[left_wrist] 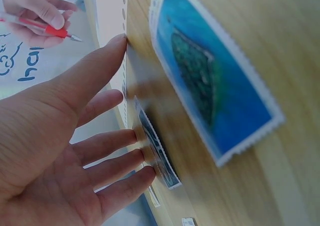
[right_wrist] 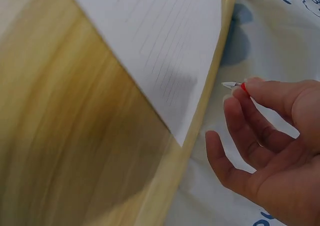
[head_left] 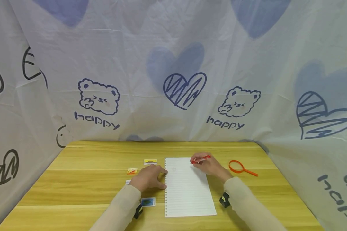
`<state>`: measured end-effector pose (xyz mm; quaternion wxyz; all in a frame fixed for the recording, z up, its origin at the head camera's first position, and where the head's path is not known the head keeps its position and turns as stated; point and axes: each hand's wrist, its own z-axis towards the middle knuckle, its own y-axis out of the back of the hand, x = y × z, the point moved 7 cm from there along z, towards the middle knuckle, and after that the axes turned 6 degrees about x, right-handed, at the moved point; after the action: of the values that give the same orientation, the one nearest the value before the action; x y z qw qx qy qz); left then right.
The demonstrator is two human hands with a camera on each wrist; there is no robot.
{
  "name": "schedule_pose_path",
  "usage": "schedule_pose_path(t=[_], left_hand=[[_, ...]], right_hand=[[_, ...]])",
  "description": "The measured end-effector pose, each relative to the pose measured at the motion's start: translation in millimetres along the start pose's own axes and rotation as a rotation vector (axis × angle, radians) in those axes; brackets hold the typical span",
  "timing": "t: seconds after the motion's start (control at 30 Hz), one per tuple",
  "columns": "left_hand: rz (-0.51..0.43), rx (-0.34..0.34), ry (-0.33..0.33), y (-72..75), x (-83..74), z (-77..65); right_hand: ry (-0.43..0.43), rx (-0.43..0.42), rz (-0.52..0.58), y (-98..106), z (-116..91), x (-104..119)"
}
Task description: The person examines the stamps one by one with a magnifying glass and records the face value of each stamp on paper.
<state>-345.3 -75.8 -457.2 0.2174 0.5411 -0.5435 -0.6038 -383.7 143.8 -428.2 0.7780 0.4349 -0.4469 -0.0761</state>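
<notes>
Red pen (head_left: 204, 158) is sitting in the right hand (head_left: 209, 167), with thumb and fingertips pinching it close to its metal tip (right_wrist: 229, 85); the outer fingers are curving loosely and, in the right wrist view, holding nothing else. Its long axis is running nearly sideways across the person's front, the tip pointing left and the back end slanting right and slightly away. In both wrist views the tip is showing against the curtain (head_left: 133, 57), so it appears to be hanging above the page rather than touching it.

Just below those fingers, the lined sheet (head_left: 188, 192) is stretching lengthwise toward the person, its far right corner lying under or beside the right hand. Some faint marks (head_left: 174, 169) are showing near its upper left, leftward of the tip; what they depict is too small to tell. Tip to paper seems to be the gap that matters, and the right hand is the nearer one to the pen.

Across the sheet, the left hand (head_left: 148, 178) is spreading its fingers and grasping nothing, its thumb tip meeting the punched edge. Around it, a blue stamp (head_left: 148, 201) is lying nearer the person, an orange stamp (head_left: 132, 171) to the left, and a yellow stamp (head_left: 150, 162) beyond. Farther right, an orange magnifying glass (head_left: 244, 169) is resting on the table (head_left: 75, 179), well apart from the sheet.
</notes>
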Motion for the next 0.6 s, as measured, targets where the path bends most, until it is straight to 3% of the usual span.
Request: schedule_pose_path(t=[0.1, 0.2, 0.3, 0.47, 0.6], left_hand=[[0.001, -0.003, -0.003, -0.1, 0.2, 0.2], [0.001, -0.003, -0.005, 0.2, 0.3, -0.4], [-0.001, -0.002, 0.000, 0.7, 0.0, -1.6], [0.001, 0.001, 0.009, 1.3, -0.1, -2.4], [0.000, 0.007, 0.010, 0.5, 0.2, -1.6]], right_hand=[[0.100, -0.012, -0.063, 4.1, -5.2, 3.2], [0.142, -0.012, -0.166, 7.0, -9.4, 4.3], [0.092, 0.000, -0.245, 10.2, -11.4, -0.6], [-0.083, 0.014, -0.291, 16.9, -14.5, -18.3], [-0.115, 0.008, -0.296, 22.4, -18.9, -27.4]])
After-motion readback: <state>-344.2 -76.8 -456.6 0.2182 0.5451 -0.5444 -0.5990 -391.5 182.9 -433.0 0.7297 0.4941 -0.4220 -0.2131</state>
